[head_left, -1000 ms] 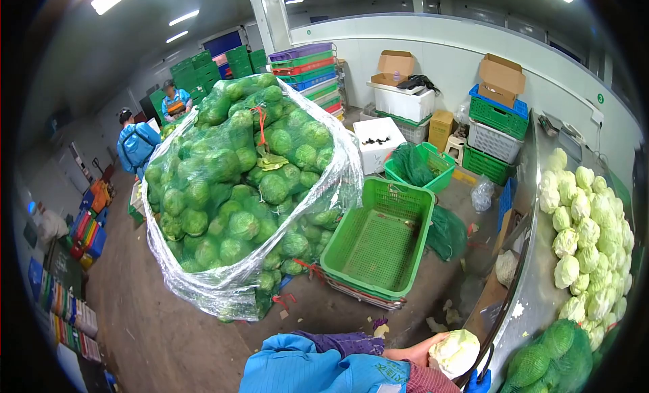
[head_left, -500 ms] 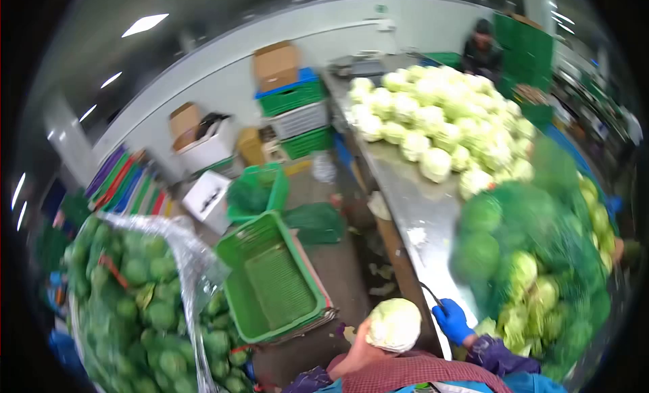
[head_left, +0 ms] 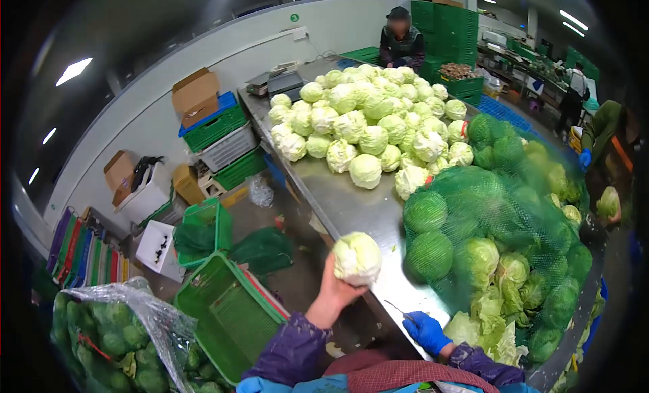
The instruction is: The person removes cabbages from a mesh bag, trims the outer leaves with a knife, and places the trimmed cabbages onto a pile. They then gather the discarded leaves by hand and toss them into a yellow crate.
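My bare left hand [head_left: 332, 289] is wrapped round a pale trimmed cabbage [head_left: 357, 258], held up over the near edge of the metal table [head_left: 314, 183]. My right hand [head_left: 427, 331], in a blue glove, is closed on a small knife [head_left: 399, 312] low at the table's edge, its thin blade pointing up and left. Beyond the held cabbage lies a big pile of pale cabbages [head_left: 373, 136]. To the right, green net bags [head_left: 473, 210] hold more cabbages, with loose leaves [head_left: 497, 325] at the nearest opening.
A green crate [head_left: 230, 318] stands on the floor at left, beside a netted cabbage sack [head_left: 122, 332]. Stacked crates [head_left: 226, 146] stand by the wall. One person [head_left: 401, 41] is behind the table; a co-worker's arm [head_left: 598, 133] shows at right.
My left hand has lifted the cabbage up and forward, away from my body, to the table's edge. The view has turned right. My right hand still holds the knife low by the table.
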Tool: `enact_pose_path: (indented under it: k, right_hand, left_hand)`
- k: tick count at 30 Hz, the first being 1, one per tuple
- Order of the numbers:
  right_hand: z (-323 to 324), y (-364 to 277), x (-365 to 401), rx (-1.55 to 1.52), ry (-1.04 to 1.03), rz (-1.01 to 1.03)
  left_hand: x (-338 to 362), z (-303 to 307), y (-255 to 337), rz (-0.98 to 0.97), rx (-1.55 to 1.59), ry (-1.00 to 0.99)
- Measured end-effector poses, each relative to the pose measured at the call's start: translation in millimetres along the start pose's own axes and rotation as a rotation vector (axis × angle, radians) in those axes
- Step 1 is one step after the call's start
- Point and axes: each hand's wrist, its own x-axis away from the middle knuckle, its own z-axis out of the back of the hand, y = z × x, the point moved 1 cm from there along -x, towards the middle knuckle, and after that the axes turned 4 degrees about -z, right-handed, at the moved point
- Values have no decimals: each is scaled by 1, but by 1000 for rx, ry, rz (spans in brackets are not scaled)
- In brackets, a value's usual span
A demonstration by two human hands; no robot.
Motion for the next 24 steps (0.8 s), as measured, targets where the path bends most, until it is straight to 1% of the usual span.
enact_pose_path:
  k: [2, 4, 5, 6, 8, 10, 12, 13, 14, 15, 16, 17, 18, 20, 22, 24]
  right_hand:
    - [4, 9, 18, -1, 36, -40]
    - [3, 26, 35, 53, 97, -45]
    - [7, 24, 44, 87, 112, -85]
    - [9, 24, 51, 80, 124, -107]
    - [11, 27, 64, 28, 117, -241]
    - [12, 37, 75, -17, 144, -310]
    - [19, 37, 86, 18, 175, -312]
    - [19, 35, 92, 64, 223, -312]
    - [21, 35, 95, 114, 273, -329]
    - [23, 35, 101, 141, 296, -306]
    - [24, 36, 106, 172, 320, -285]
    - [21, 40, 113, 175, 338, -306]
    - [20, 42, 119, 179, 354, -313]
    - [24, 46, 131, 230, 344, -369]
    - [26, 62, 152, 264, 405, -382]
    - [33, 71, 176, 314, 428, -432]
  left_hand:
    - [-38, 2, 25, -39, -69, -83]
    - [-69, -6, 45, -89, -52, -19]
    - [-110, 19, 51, -222, -177, -168]
    - [-106, -2, 63, -97, -36, 42]
    - [-130, -7, 79, -104, 10, 147]
    - [-143, -22, 91, -137, 29, 229]
    - [-211, 13, 110, -162, 150, -152]
    - [-193, -10, 109, -255, 62, 3]
    - [-194, -16, 112, -270, 19, 40]
    - [-222, 5, 117, -336, 8, -13]
    - [-227, 7, 119, -336, 86, 89]
    - [-226, -2, 118, -301, 157, 134]
    - [-218, -13, 111, -323, 10, 158]
    - [-227, -17, 113, -145, -4, 129]
    - [-214, -40, 89, -193, -140, 10]
    - [-200, -62, 62, -168, -171, -33]
